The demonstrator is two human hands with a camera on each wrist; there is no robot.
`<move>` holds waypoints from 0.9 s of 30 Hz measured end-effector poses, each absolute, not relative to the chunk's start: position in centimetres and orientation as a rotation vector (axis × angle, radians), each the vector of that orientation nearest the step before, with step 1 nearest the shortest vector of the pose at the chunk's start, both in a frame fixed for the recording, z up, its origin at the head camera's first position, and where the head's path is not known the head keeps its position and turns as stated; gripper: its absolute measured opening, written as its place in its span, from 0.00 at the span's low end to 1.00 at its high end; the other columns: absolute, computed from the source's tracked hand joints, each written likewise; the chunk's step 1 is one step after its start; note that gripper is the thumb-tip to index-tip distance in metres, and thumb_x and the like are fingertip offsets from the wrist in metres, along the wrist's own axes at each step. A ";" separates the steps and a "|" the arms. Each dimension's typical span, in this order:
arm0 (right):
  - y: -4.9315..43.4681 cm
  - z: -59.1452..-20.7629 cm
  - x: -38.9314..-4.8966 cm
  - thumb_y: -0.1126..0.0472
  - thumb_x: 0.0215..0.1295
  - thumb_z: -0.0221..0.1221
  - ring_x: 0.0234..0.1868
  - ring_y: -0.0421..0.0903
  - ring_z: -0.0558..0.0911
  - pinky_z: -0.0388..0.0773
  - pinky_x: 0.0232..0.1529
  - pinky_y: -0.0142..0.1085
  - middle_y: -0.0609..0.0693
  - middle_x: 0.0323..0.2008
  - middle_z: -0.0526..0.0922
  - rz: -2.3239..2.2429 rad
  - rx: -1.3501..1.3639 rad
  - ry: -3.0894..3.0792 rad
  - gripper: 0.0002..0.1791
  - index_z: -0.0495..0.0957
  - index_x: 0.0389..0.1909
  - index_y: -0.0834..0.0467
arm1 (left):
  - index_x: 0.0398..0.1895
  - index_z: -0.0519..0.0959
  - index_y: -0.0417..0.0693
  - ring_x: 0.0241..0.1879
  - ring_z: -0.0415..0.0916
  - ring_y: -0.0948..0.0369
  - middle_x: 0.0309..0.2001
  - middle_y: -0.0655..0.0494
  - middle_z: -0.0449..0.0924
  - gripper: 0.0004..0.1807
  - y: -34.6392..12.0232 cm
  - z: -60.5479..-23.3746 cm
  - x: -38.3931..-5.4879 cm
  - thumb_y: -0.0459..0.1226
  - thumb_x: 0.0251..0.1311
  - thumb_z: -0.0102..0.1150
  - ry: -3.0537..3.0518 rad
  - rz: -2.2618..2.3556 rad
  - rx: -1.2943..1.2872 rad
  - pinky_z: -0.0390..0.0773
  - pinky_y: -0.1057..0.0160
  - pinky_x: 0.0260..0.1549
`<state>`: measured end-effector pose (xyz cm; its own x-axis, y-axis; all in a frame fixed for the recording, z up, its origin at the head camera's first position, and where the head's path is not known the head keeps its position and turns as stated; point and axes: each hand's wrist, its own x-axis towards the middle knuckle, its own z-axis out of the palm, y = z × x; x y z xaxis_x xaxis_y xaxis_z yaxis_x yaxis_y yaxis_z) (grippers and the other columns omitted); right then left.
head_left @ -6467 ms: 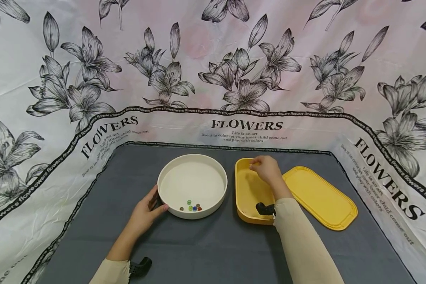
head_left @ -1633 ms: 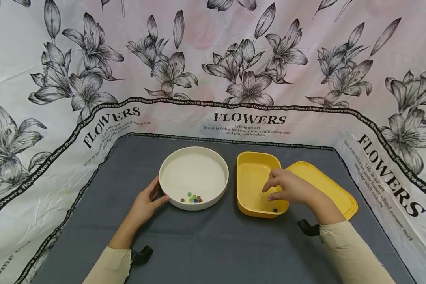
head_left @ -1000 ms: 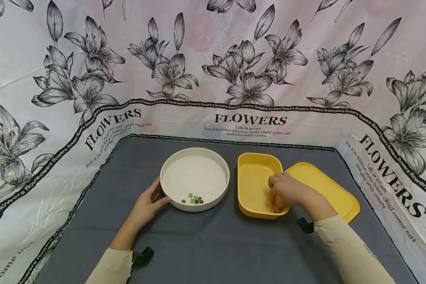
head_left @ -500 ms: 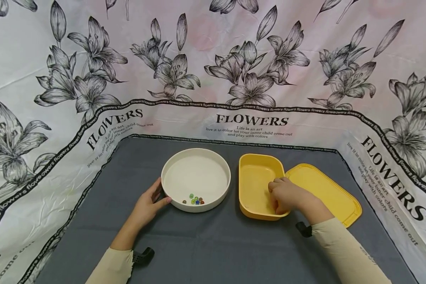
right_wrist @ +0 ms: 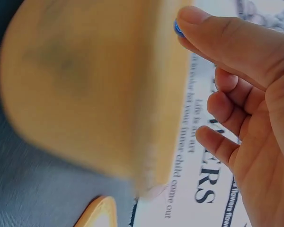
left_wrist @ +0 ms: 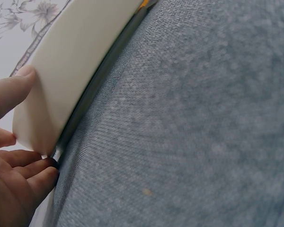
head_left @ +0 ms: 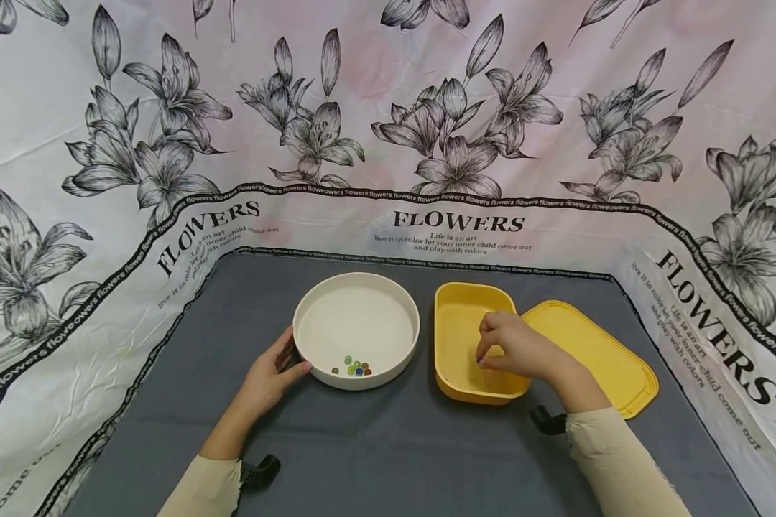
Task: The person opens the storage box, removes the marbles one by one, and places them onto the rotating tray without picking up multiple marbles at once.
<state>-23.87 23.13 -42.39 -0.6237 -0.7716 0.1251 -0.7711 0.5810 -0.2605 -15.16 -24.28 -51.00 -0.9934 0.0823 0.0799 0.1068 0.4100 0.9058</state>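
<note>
My left hand [head_left: 268, 380] holds the side of a round white dish [head_left: 356, 316], its thumb at the front rim. In the left wrist view the thumb lies against the dish wall and the other fingers are at its lower edge. Several small glass beads [head_left: 358, 370], green, brown, blue and reddish, lie at the dish's near side. Over the yellow box [head_left: 455, 337], my right hand [head_left: 524, 348] pinches a blue bead [right_wrist: 178, 29] between thumb and forefinger. Its other fingers are loosely bent in the right wrist view. Part of the box's inside is hidden behind this hand.
A flat yellow lid [head_left: 601, 355] lies on the grey cloth [head_left: 362, 459] just right of the box, partly behind the right forearm. The dish stands left of the box with a narrow gap between. Flower-printed fabric [head_left: 453, 108] rises behind.
My right hand reached down to the box's near right corner, took hold of the blue bead there and has risen slightly leftward with it. The left hand has stayed at the dish.
</note>
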 end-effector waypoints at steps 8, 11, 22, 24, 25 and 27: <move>21.6 -40.6 -22.8 0.60 0.53 0.78 0.39 0.39 0.63 0.57 0.41 0.34 0.43 0.34 0.69 -0.736 -1.384 2.875 0.08 0.90 0.33 0.46 | 0.82 0.49 0.39 0.78 0.55 0.42 0.80 0.37 0.53 0.51 -24.3 -50.8 -14.9 0.41 0.64 0.70 -2.619 -1.692 -0.145 0.61 0.45 0.73; 21.0 -40.0 -22.4 0.62 0.52 0.78 0.40 0.39 0.63 0.57 0.41 0.34 0.42 0.35 0.68 -0.864 -1.400 2.901 0.10 0.90 0.34 0.48 | 0.82 0.48 0.38 0.78 0.54 0.41 0.79 0.36 0.52 0.52 -24.3 -50.7 -14.9 0.39 0.64 0.70 -2.610 -1.704 -0.145 0.62 0.44 0.73; 18.1 -39.4 -20.8 0.65 0.55 0.76 0.45 0.44 0.63 0.58 0.44 0.37 0.48 0.35 0.68 -1.225 -1.160 2.971 0.08 0.90 0.35 0.52 | 0.82 0.48 0.39 0.78 0.54 0.42 0.80 0.37 0.52 0.51 -24.1 -51.0 -15.2 0.39 0.65 0.70 -2.611 -1.694 -0.170 0.61 0.44 0.73; 17.5 -39.5 -20.6 0.65 0.56 0.76 0.44 0.44 0.63 0.58 0.43 0.36 0.49 0.36 0.69 -1.264 -1.118 2.980 0.08 0.90 0.36 0.53 | 0.82 0.47 0.39 0.78 0.54 0.42 0.80 0.37 0.52 0.51 -24.0 -51.1 -15.2 0.38 0.64 0.70 -2.610 -1.704 -0.164 0.62 0.44 0.73; 17.3 -39.6 -20.5 0.66 0.56 0.75 0.43 0.44 0.63 0.58 0.43 0.36 0.50 0.36 0.69 -1.278 -1.104 2.985 0.08 0.90 0.36 0.54 | 0.82 0.48 0.39 0.78 0.54 0.42 0.80 0.37 0.52 0.51 -24.0 -51.1 -15.3 0.37 0.64 0.70 -2.608 -1.707 -0.163 0.62 0.44 0.73; 16.7 -39.6 -20.3 0.66 0.56 0.75 0.43 0.45 0.64 0.59 0.43 0.36 0.49 0.37 0.70 -1.316 -1.084 2.985 0.08 0.90 0.36 0.55 | 0.82 0.48 0.39 0.78 0.54 0.42 0.79 0.37 0.53 0.51 -24.0 -51.1 -15.3 0.38 0.64 0.70 -2.609 -1.701 -0.161 0.62 0.44 0.73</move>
<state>-20.33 16.68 -39.60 -0.7620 -0.4240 0.4895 -0.6474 0.5185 -0.5586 -15.26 -23.96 -51.08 -0.9944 0.0737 0.0761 0.0993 0.3999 0.9112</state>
